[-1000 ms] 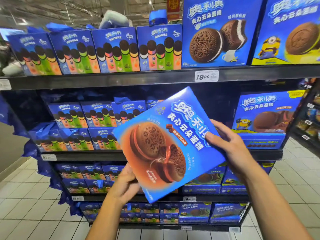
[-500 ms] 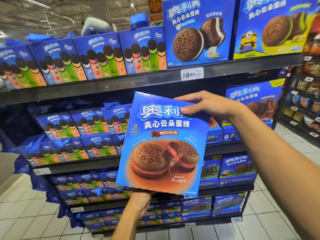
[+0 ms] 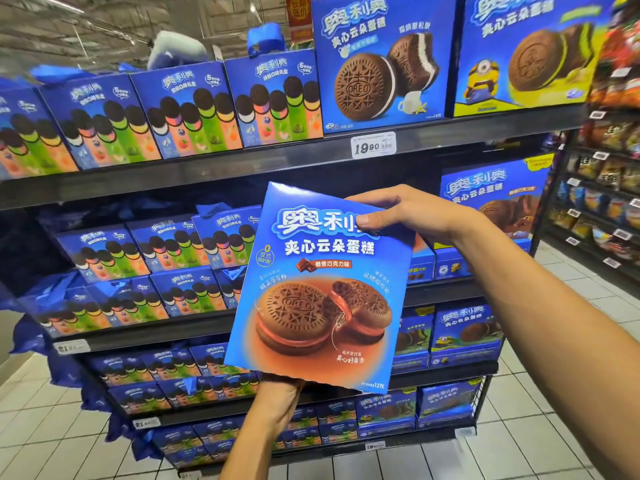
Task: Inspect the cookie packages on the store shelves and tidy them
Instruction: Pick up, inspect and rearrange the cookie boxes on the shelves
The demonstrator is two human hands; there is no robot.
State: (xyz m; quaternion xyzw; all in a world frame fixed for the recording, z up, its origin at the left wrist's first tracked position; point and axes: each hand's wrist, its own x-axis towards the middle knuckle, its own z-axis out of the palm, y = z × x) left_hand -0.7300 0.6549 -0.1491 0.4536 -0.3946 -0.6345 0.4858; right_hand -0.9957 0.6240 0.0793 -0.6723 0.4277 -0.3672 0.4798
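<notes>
Glossy printed cardboard cookie box [image 3: 322,292] catching a soft sheen, dark matt metal shelf [image 3: 207,176] edge running behind it, white paper price tag [image 3: 373,146] clipped on, smooth glazed floor tiles [image 3: 52,434] gleaming faintly below

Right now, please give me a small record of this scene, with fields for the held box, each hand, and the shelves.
held box: blue chocolate cookie box, front toward the camera, nearly upright, held in front of the shelves
right hand: right hand grips its top right corner
left hand: left hand holds its bottom edge from below
shelves: top shelf carries blue boxes; price tag reads 19.90
</notes>
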